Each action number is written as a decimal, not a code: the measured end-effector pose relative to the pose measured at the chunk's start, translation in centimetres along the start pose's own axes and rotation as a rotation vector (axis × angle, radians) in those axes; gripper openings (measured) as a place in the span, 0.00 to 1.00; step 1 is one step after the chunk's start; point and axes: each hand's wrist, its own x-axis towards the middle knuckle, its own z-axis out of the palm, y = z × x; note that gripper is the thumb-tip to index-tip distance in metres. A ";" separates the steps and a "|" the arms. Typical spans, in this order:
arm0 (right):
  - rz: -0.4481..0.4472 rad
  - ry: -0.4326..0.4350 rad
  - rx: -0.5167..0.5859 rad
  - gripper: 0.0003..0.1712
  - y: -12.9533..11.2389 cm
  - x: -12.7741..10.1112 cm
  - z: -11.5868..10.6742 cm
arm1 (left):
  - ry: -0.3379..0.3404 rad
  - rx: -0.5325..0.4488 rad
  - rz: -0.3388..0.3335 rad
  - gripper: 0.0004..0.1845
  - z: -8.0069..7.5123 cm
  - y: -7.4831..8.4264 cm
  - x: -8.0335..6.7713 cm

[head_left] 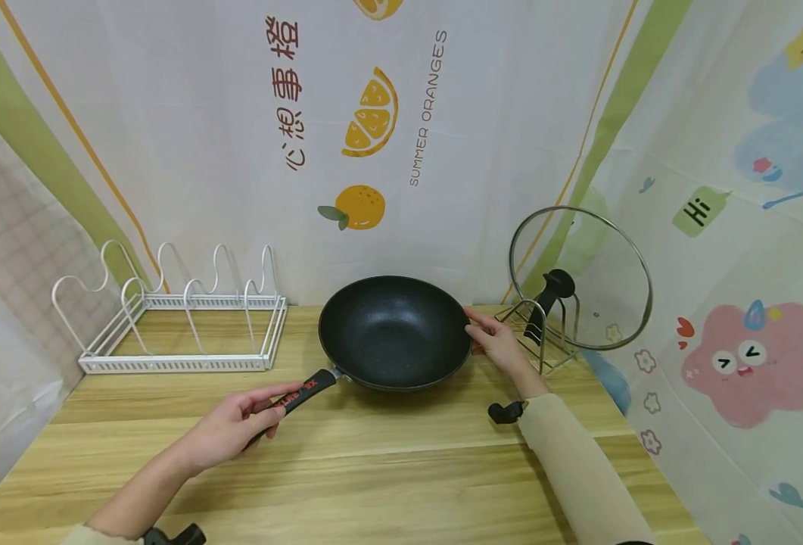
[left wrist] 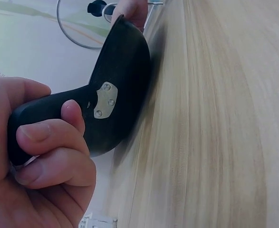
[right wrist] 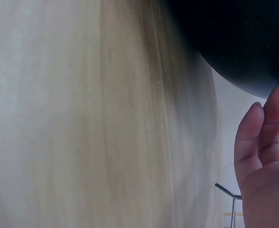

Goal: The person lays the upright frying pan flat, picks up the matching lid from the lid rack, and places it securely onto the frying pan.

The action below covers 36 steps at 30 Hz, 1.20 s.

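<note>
Black wok [head_left: 393, 333], likely stiff, bowl-heavy, slick inside, best held at both ends: handle [head_left: 315, 384] clamped by fingers [left wrist: 53, 135] of left hand [head_left: 234, 428], rim [head_left: 394, 390] pinched by right hand [head_left: 499, 344].

In the head view, the right arm wears a plain, long right sleeve [head_left: 581, 469] of pale beige cloth, lying between four and five o'clock; it ends near the bare right hand [head_left: 499, 344], and at the nine o'clock side of its cuff there is a small black device [head_left: 505, 412] with a rounded, knob-like end. Toward eight o'clock, only a small edge of the similarly pale left sleeve [head_left: 91, 536] is visible, with another black device [head_left: 186, 536], stubby in shape, at its three o'clock. The left hand [head_left: 227, 425] is bare also, with short nails.
</note>
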 end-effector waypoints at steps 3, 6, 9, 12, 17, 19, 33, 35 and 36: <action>0.005 0.006 0.002 0.30 0.0 -0.1 0.0 | 0.002 -0.003 -0.004 0.27 -0.1 0.0 0.0; 0.007 0.005 0.004 0.30 -0.1 -0.3 0.1 | -0.001 -0.011 -0.007 0.28 -0.2 -0.1 0.0; 0.013 0.009 0.002 0.30 -0.2 -0.4 0.1 | -0.012 -0.023 -0.006 0.28 -0.4 -0.1 0.0; 0.017 0.009 -0.004 0.30 -0.1 -0.5 0.1 | -0.024 -0.027 0.009 0.28 -0.6 -0.3 0.1; 0.009 0.015 0.003 0.29 0.3 -0.5 0.2 | -0.039 -0.023 0.039 0.28 -0.9 -0.5 0.3; 0.005 0.023 0.012 0.29 0.3 -0.5 0.3 | -0.039 -0.029 0.029 0.28 -1.0 -0.6 0.3; -0.014 0.053 0.059 0.30 0.0 -1.3 0.6 | -0.081 -0.080 0.025 0.28 -2.0 -1.0 0.6; -0.008 0.060 0.069 0.30 0.0 -1.4 0.7 | -0.086 -0.098 0.017 0.28 -2.1 -1.0 0.7; -0.007 0.060 0.072 0.30 0.0 -1.4 0.7 | -0.086 -0.104 0.016 0.29 -2.2 -1.0 0.7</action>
